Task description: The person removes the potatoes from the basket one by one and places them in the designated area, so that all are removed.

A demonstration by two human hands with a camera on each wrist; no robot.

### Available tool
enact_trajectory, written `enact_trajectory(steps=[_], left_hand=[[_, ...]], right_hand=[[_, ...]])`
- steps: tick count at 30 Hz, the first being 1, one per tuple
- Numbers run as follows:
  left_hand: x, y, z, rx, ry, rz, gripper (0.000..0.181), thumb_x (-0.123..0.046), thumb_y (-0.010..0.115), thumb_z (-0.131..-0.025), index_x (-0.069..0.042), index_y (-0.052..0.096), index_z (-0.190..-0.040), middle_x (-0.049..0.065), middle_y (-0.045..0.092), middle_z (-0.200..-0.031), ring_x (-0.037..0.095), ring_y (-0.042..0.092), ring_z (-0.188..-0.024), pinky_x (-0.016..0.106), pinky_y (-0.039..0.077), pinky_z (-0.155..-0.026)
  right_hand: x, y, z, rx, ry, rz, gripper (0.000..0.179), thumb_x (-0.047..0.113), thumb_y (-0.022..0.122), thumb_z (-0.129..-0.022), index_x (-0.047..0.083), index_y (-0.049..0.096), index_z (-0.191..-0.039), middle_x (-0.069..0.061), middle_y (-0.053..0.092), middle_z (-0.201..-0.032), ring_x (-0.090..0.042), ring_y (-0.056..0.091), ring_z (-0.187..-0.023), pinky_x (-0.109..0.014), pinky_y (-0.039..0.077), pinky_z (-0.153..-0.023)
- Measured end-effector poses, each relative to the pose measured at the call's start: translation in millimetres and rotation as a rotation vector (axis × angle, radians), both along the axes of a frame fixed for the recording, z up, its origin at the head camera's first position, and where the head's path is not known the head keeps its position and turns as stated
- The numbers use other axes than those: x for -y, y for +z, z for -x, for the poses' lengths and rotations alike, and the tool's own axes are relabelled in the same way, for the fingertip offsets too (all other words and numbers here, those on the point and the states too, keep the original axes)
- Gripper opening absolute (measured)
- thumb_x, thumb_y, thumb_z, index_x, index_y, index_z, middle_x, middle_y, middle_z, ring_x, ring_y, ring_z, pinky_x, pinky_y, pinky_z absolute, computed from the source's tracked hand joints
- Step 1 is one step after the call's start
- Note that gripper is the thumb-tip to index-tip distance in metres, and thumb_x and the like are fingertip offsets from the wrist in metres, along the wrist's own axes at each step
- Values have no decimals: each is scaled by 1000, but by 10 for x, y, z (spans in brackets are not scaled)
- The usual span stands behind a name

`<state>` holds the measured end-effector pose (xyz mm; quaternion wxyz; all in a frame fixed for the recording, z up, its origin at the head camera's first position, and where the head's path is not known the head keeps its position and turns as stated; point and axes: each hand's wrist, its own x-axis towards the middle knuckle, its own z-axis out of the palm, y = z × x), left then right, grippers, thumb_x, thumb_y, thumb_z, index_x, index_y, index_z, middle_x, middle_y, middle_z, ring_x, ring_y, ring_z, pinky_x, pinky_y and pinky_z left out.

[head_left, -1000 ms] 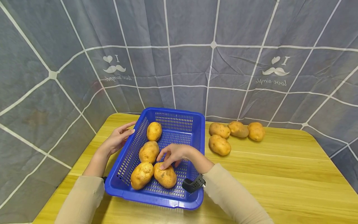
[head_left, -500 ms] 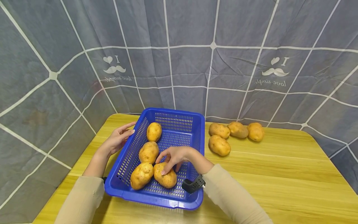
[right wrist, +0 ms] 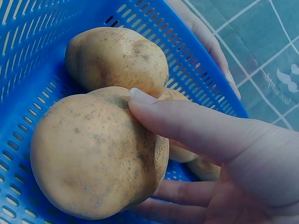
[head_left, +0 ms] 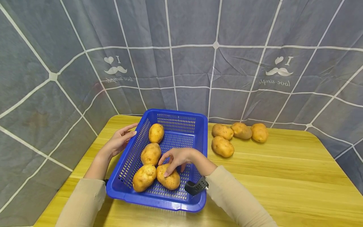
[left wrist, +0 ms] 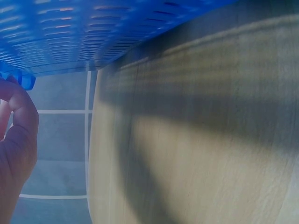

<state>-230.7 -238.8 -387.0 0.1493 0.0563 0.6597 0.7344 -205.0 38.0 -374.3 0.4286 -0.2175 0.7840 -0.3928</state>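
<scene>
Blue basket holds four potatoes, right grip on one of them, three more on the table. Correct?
Table count is off: the head view shows four potatoes on the table, not three. The rest is right: four in the blue basket, right grip on one potato there.

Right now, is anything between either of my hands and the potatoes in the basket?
For your left hand, yes: the basket's left wall stands between it and them. For your right hand, nothing visible: it reaches inside and directly grips one potato.
</scene>
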Motion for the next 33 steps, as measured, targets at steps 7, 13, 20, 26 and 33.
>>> enact_trajectory(steps=[7, 13, 20, 26, 33], left_hand=[[-1, -7, 3, -3, 0, -1, 55, -10, 49, -97, -5, 26, -147, 0, 64, -92, 12, 64, -79, 26, 55, -69], [0, -17, 6, -10, -5, -1, 56, -10, 49, -97, -5, 25, -147, 0, 64, -92, 12, 64, -79, 26, 55, -69], [-4, -21, 4, -13, -13, -11, 56, -10, 48, -97, -3, 23, -147, 0, 64, -92, 12, 64, -79, 25, 55, -69], [6, -31, 8, -10, -8, -17, 56, -10, 49, -97, -4, 23, -147, 0, 64, -92, 12, 64, -81, 26, 55, -70], [8, -38, 8, -16, -12, -7, 57, -10, 49, -97, -3, 22, -147, 0, 63, -93, 13, 64, -82, 26, 55, -71]], right_hand=[[-4, -11, 0, 3, -16, 11, 39, 6, 79, -71, 18, 66, -106, -9, 60, -88, -15, 57, -71, -33, 51, -52], [-13, -18, -1, 13, -35, 35, 40, 3, 79, -71, 16, 67, -106, -10, 60, -87, -15, 56, -68, -33, 52, -51], [-22, -17, 1, 15, -51, 67, 41, 2, 78, -72, 15, 66, -109, -9, 60, -87, -15, 57, -71, -34, 53, -54], [-29, -4, 10, 38, -62, 103, 43, 3, 77, -72, 14, 65, -112, -8, 60, -89, -14, 57, -72, -30, 53, -54], [-43, -4, 41, 105, -97, 173, 43, 2, 74, -75, 9, 62, -116, -9, 58, -89, -16, 57, -73, -31, 53, -56]])
